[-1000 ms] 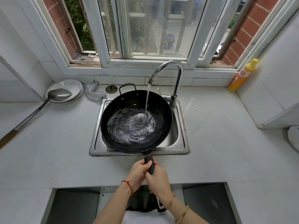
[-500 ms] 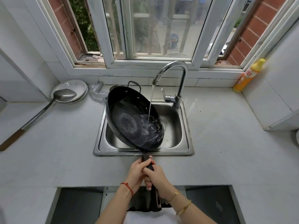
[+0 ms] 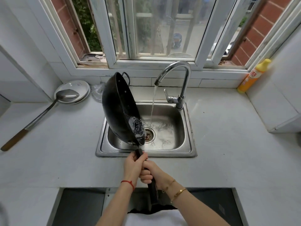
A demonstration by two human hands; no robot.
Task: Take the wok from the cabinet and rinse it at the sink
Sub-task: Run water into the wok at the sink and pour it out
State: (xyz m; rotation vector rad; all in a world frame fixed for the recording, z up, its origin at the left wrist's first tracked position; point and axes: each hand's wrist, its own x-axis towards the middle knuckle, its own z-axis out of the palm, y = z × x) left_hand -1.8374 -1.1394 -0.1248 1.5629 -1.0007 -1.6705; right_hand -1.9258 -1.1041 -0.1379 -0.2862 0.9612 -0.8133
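The black wok point(image 3: 119, 110) stands almost on edge over the left half of the steel sink point(image 3: 187, 149), its open side facing right. Water spills from its lower rim into the basin near the drain. My left hand point(image 3: 134, 165) grips the long dark handle close to the wok. Just behind it, my right hand point(image 3: 152, 173) holds the same handle. The chrome tap point(image 3: 177, 75) is running, and its stream falls to the right of the wok, straight into the sink.
A metal ladle point(image 3: 39, 115) with a wooden handle rests on white plates point(image 3: 81, 88) at the left. A crumpled plastic bag point(image 3: 97, 93) lies behind the wok. A yellow detergent bottle point(image 3: 253, 75) stands at the back right. Below the counter edge an open dark cabinet point(image 3: 78, 207) shows.
The wok has been tipped from lying flat under the stream to nearly vertical, rim up to the left. The water it held pours out into the sink. Both hands stay on the handle.
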